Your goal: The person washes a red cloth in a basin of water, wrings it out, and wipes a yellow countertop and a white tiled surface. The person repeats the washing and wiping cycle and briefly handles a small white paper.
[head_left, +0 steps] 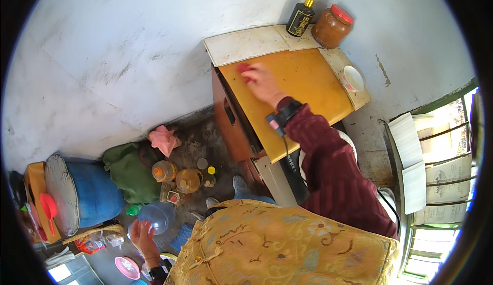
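My right hand is closed on a small, crumpled red cloth, pressed to the yellow-orange cover of a brown cabinet. The hand is near the cover's far left corner and slightly blurred. Dark specks dot the cover. Down at the lower left hangs my left hand, its fingers loosely bent and apart, with nothing clearly in them. Close behind it in the picture is a large clear plastic bottle on the floor.
Along the back edge stand a black bottle with a gold cap and a red-lidded brown jar. A white bowl sits at the right edge. Oil jugs, a green sack and a blue barrel stand left.
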A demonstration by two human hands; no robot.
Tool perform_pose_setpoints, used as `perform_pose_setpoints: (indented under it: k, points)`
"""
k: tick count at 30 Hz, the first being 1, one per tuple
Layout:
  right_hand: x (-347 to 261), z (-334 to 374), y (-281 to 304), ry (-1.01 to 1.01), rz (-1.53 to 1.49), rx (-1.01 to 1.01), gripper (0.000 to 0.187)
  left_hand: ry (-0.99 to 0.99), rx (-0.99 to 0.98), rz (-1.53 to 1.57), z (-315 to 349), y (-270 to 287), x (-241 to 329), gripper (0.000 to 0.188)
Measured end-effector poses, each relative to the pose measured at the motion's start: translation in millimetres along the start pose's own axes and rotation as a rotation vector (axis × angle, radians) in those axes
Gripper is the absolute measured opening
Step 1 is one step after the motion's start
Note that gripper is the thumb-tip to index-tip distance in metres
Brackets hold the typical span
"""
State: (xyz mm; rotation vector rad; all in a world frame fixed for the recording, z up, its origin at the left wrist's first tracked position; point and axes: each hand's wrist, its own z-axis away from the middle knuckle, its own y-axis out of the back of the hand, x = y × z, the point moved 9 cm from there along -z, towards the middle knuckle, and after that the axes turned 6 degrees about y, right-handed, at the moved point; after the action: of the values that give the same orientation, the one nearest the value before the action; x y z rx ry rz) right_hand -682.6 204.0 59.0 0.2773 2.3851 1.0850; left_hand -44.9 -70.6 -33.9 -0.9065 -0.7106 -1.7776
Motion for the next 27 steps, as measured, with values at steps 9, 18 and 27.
perform_pose_setpoints:
  k: [9,18,27]
  points:
    - [-186.0,41.7,-85.5,-0.665,-1.475,-0.343,0.031,-0.075,-0.057,0.066,-10.0,15.4,12.6,0.05]
    - [-247.2,122.2,-157.1,-1.277,-1.927,-0.379,0.057,0.099,0.354,0.252,32.0,183.3,-96.5,0.036]
    - [-269.1,186.9,-232.5,-1.37,-1.756,-0.774,0.042,0.193,0.652,0.409,173.7,213.0,-197.0,0.034]
